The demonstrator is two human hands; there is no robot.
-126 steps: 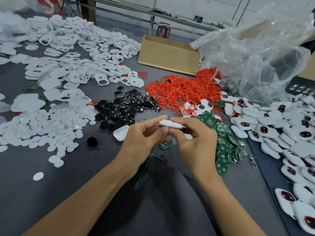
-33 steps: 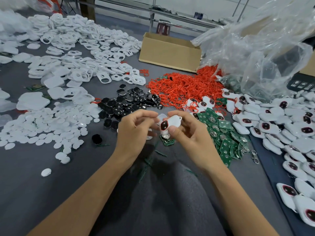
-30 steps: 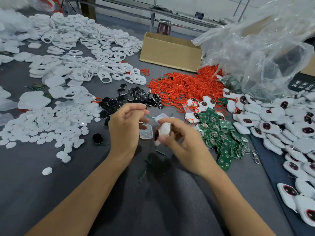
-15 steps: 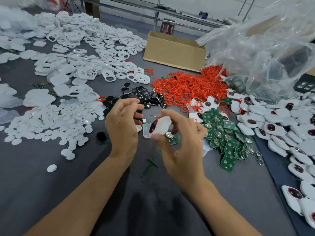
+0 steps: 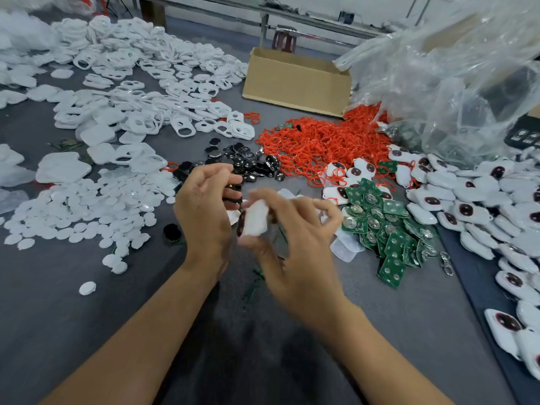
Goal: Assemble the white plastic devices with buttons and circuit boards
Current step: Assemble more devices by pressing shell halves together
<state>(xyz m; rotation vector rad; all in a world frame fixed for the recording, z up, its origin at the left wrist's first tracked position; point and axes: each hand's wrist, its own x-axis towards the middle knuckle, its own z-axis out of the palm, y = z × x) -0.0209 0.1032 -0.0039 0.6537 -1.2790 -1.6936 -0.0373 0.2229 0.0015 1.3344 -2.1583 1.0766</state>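
My right hand (image 5: 295, 252) grips a white plastic device (image 5: 255, 219) with a dark button on its left side, held just above the table and blurred by motion. Close to the device's left, my left hand (image 5: 204, 211) has its fingers curled over the near edge of the black button pile (image 5: 251, 165). Something dark shows under its fingertips, but whether it holds a button is unclear. Green circuit boards (image 5: 385, 226) lie in a heap right of my right hand.
Assembled white devices (image 5: 482, 200) are heaped at the right. Red rings (image 5: 318, 141) lie behind the boards, white shells (image 5: 140, 83) and white discs (image 5: 87, 206) on the left. A cardboard box (image 5: 295, 80) and a clear plastic bag (image 5: 453, 83) stand at the back.
Both hands pressed the device together earlier. My left hand has let go and moved up-left to the black buttons. My right hand keeps the device and turns it.
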